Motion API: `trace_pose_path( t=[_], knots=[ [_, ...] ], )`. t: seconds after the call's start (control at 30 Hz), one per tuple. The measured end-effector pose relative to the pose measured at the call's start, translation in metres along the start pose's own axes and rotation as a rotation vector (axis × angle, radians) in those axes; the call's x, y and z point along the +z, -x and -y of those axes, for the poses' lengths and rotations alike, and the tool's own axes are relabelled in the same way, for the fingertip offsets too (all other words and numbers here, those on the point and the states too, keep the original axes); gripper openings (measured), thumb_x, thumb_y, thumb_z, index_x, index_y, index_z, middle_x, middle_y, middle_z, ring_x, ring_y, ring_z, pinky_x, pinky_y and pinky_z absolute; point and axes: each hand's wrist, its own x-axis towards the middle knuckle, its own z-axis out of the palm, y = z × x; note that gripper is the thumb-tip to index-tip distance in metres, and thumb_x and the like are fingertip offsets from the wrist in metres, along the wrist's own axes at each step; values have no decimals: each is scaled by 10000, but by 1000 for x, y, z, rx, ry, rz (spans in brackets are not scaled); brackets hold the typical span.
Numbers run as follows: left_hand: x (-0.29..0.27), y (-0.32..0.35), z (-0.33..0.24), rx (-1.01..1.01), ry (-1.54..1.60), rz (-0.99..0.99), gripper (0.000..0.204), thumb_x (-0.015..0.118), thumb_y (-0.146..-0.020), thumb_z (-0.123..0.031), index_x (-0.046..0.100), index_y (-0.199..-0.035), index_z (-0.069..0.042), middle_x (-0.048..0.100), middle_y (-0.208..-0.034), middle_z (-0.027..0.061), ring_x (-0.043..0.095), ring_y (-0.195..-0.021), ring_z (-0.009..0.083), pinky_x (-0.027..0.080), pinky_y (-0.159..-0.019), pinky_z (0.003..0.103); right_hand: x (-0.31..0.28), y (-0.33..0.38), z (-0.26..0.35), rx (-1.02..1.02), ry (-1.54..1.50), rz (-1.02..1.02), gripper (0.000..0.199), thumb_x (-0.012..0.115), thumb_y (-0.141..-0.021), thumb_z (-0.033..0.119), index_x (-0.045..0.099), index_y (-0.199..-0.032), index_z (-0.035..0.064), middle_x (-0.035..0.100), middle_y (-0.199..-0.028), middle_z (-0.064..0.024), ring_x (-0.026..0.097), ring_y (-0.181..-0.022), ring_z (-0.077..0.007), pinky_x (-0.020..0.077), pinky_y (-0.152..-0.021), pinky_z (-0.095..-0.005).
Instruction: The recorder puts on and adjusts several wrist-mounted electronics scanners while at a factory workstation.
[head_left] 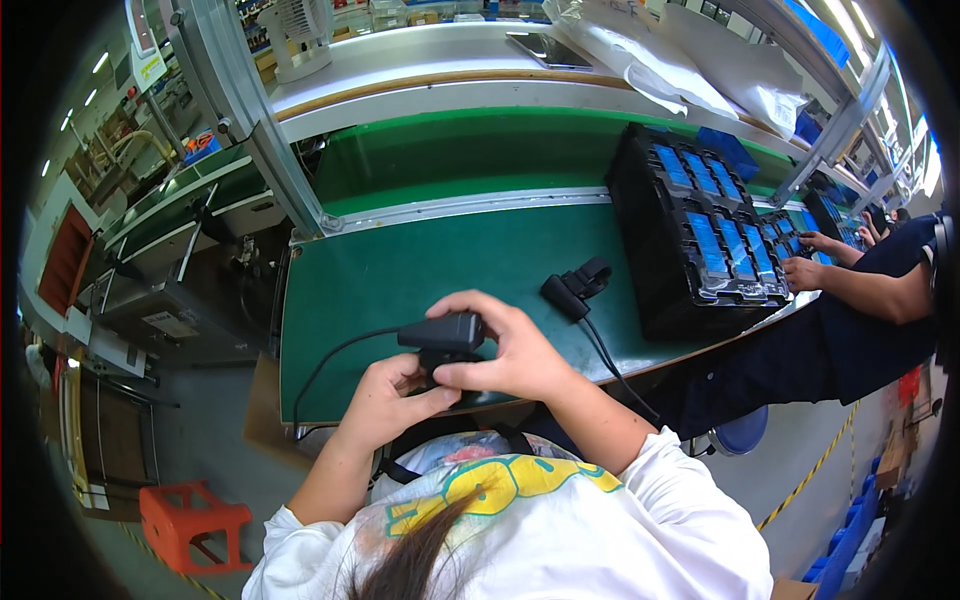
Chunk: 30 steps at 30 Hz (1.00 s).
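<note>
A small black box-shaped device (pixel 440 332) with a cable is between my two hands, just above the near edge of the green worktable (pixel 350 270). My right hand (pixel 508 348) is closed round its right end, fingers over the top and thumb below. My left hand (pixel 392 402) is closed under the device, thumb and fingers at a dark part beneath it; what exactly they grip there is partly hidden. The cable leaves the device's left end and bends down over the table edge. To the right lies a similar black device (pixel 568 297) with a looped strap and its own cable.
A tall stack of black trays (pixel 655 250) with blue inserts stands on the right. Beyond it a co-worker's hands (pixel 805 270) touch more trays. Behind the table run a green belt (pixel 450 150) and a white shelf (pixel 420 60). An orange stool (pixel 195 520) is at lower left.
</note>
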Motion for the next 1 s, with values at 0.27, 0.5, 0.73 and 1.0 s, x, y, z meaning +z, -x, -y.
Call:
trace_pose_path(
  t=[0.27,0.5,0.73,1.0],
  knots=[
    [11,-7,-11,435,-195,-104,105,603,-769,-7,613,-863,38,617,-869,95,574,-796,158,450,-708,259,-5,-14,8,68,-539,-169,476,627,-683,132,440,-1106,18,564,-970,-127,568,-906,-200,417,-850,-308],
    [14,-20,-1,578,-540,-257,159,594,-743,38,646,-891,13,631,-908,99,605,-754,181,470,-693,261,7,-10,-7,148,-610,-165,374,543,-801,134,404,-1132,26,554,-997,-143,549,-802,-141,446,-728,-251],
    [20,-23,-6,62,453,143,262,500,-873,-127,540,-1067,44,589,-1028,173,605,-918,244,492,-827,348,7,-6,-15,231,-863,-134,358,508,-835,168,379,-1131,14,548,-989,-195,579,-853,-211,487,-745,-280],
    [29,-12,7,-261,688,435,323,466,-875,-71,449,-1179,38,531,-1140,184,548,-1036,253,409,-944,373,3,3,-14,282,-737,44,430,565,-793,158,372,-1152,21,544,-951,-190,583,-867,-255,479,-777,-322]
  ],
)
